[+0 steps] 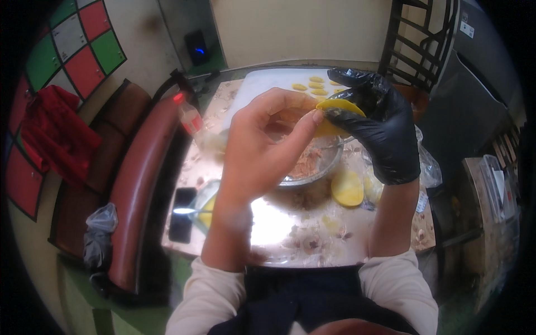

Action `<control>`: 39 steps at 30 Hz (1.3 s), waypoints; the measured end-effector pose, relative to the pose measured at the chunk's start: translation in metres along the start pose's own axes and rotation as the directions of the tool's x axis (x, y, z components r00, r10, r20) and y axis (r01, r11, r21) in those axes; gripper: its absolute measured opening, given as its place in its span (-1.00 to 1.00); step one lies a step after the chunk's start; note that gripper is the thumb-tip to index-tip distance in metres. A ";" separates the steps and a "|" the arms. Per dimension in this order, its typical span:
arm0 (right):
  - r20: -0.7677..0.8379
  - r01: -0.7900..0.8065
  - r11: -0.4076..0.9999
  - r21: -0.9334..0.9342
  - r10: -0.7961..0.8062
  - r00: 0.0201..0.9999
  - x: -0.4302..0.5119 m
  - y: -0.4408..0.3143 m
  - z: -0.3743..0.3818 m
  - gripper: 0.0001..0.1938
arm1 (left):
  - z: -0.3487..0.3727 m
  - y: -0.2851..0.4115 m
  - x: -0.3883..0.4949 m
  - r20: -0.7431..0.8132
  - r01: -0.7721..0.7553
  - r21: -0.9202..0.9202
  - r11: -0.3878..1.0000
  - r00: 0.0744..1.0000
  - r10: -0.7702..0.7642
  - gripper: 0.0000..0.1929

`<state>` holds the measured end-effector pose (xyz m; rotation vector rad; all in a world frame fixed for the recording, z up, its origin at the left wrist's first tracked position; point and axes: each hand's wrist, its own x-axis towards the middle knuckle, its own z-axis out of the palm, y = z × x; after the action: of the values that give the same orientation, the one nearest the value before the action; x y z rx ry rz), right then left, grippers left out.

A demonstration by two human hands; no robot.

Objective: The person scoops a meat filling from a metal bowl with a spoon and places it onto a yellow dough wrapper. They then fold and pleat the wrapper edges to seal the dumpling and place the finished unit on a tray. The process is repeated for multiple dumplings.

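Note:
My bare left hand pinches the near edge of a folded yellow dough wrapper between thumb and fingertips. On its other side, my right hand, in a black disposable glove, grips the same wrapper. Both hands hold it up over a metal bowl, partly hidden behind my left hand. Pinkish minced filling lies in the bowl, with a utensil handle resting at its right. Round yellow wrappers lie on the table right of the bowl. Several small yellow dumplings rest on a white board at the back.
A red-capped bottle stands at the table's left edge. Lower left, a dark phone lies beside something with a yellow patch. Clear plastic bags sit at the right. A padded reddish bench borders the left; a grey refrigerator stands right.

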<state>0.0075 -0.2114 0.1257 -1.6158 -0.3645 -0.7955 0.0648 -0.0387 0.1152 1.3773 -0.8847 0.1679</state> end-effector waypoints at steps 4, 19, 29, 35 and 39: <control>0.104 -0.205 0.978 0.037 0.200 0.974 0.000 -0.005 -0.009 -0.73 | 0.001 0.000 0.001 -0.035 -0.011 -0.018 1.000 0.999 0.011 -0.81; 0.011 -0.131 0.988 0.081 0.130 0.991 0.001 0.005 -0.006 -0.80 | 0.002 0.004 0.003 -0.047 0.075 -0.062 0.995 0.996 -0.078 -0.75; 0.013 -0.094 0.993 0.068 0.093 0.996 0.000 0.004 0.000 -0.81 | -0.001 0.004 0.002 -0.033 0.078 -0.052 0.996 0.996 -0.080 -0.80; -0.006 -0.057 0.998 -0.015 0.057 0.998 0.000 0.004 0.002 -0.80 | -0.002 0.000 0.005 -0.060 -0.199 0.116 0.973 0.977 0.207 -0.88; 0.029 -0.034 0.999 0.002 0.034 0.999 -0.001 0.004 0.003 -0.80 | -0.006 -0.001 0.006 -0.038 -0.265 0.192 0.945 0.960 0.277 -0.90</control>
<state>0.0097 -0.2094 0.1220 -1.6282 -0.3582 -0.7463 0.0722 -0.0357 0.1182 1.4078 -1.0223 0.5155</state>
